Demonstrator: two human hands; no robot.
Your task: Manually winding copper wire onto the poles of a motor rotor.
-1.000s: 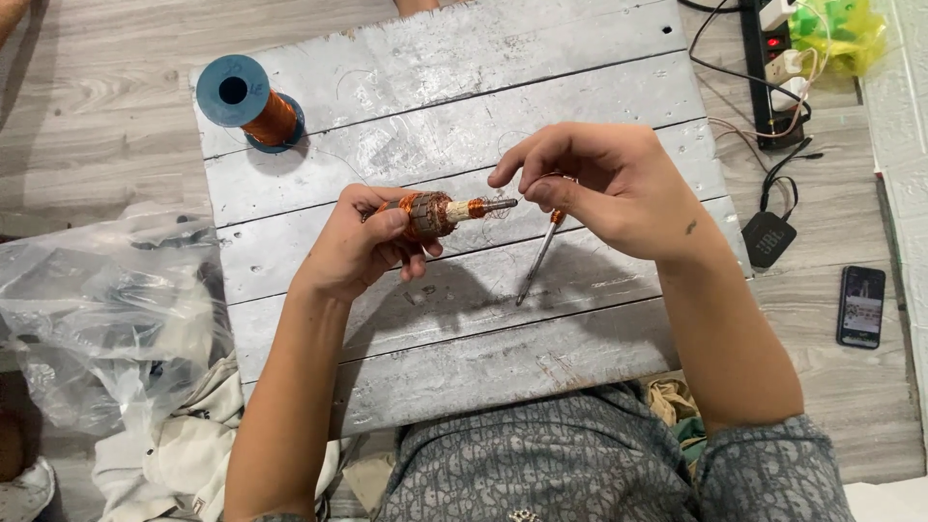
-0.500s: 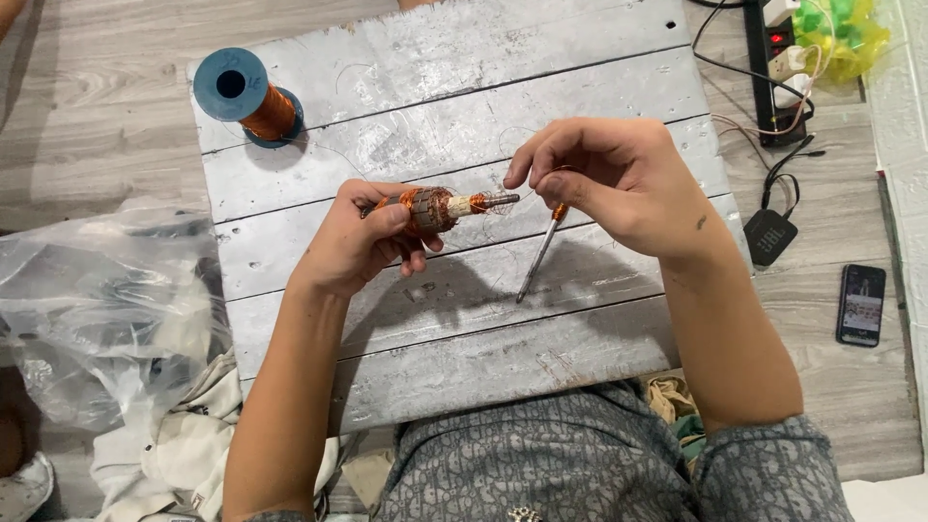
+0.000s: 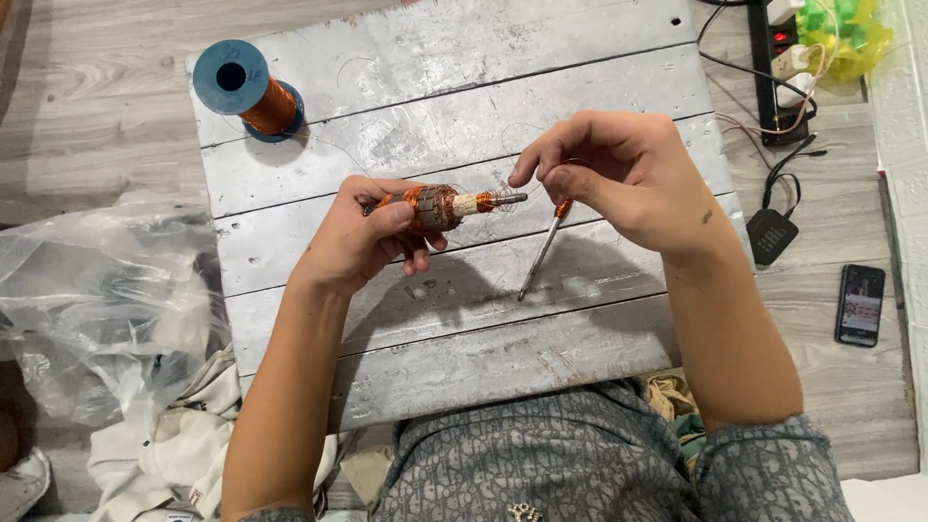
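My left hand (image 3: 362,242) grips a small motor armature (image 3: 445,205) wound with copper wire, its steel shaft pointing right. My right hand (image 3: 619,174) hovers just right of the shaft tip, thumb and forefinger pinched on a thin copper wire that I can barely see. Under the right hand a screwdriver (image 3: 541,253) with an orange handle lies on the grey wooden board (image 3: 435,97). A blue spool of copper wire (image 3: 246,92) stands at the board's far left corner.
A crumpled clear plastic bag (image 3: 97,300) and white cloth (image 3: 164,445) lie left of the board. On the floor to the right are a power strip (image 3: 778,58) with cables, a black adapter (image 3: 771,235) and a phone (image 3: 859,304).
Both hands and the armature have shifted slightly; the right hand's fingers have closed in nearer the shaft tip. Nothing was picked up or let go.
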